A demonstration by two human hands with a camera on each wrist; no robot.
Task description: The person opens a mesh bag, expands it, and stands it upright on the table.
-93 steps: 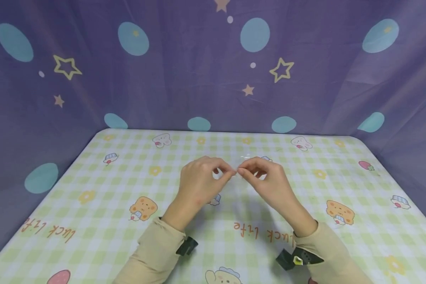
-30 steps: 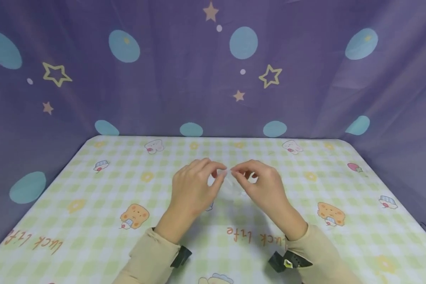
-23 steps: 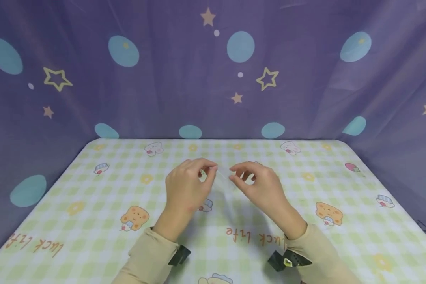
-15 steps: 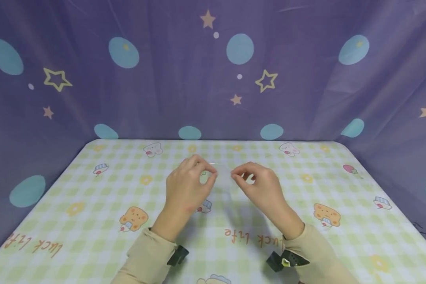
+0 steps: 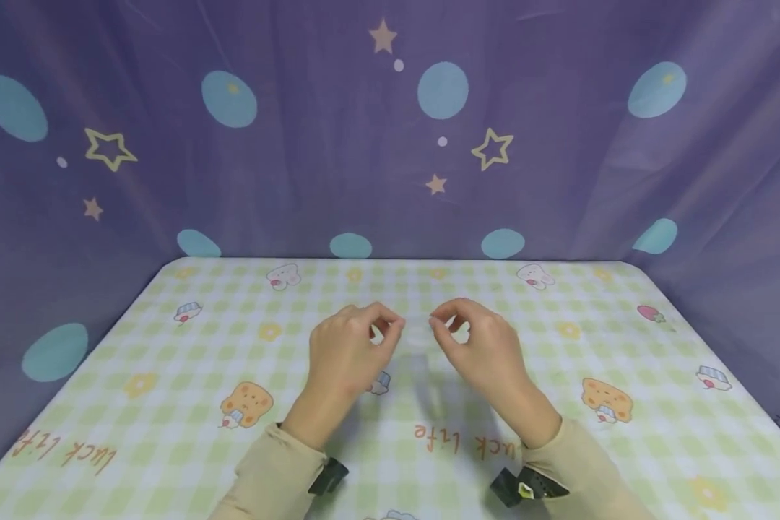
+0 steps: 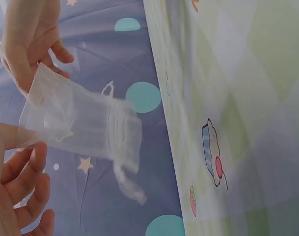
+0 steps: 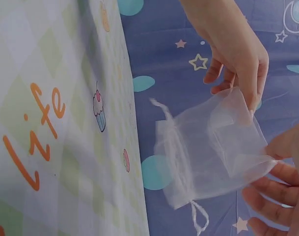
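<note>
A sheer white drawstring pouch (image 7: 198, 152) hangs between the two hands above the table, its gathered drawstring end down and a cord loop dangling from each side. My left hand (image 5: 351, 350) pinches one upper corner between thumb and index finger. The opposite corner is pinched by my right hand (image 5: 484, 343) in the same way. From the head, the pouch is so see-through that it barely shows. A paler folded patch shows through the cloth in the right wrist view; whether it is a fold or something inside, I cannot tell.
Below lies a table with a green-and-white checked cloth (image 5: 520, 390), printed with cartoon figures and lettering. A purple curtain (image 5: 286, 188) with stars and blue ovals stands behind the table's far edge. Dark straps (image 5: 536, 484) sit at both wrists.
The hands were almost touching at first, then drew apart with the pouch between them. Over the last half second the left hand has shifted slightly lower, and the pouch has dropped out of easy sight.
</note>
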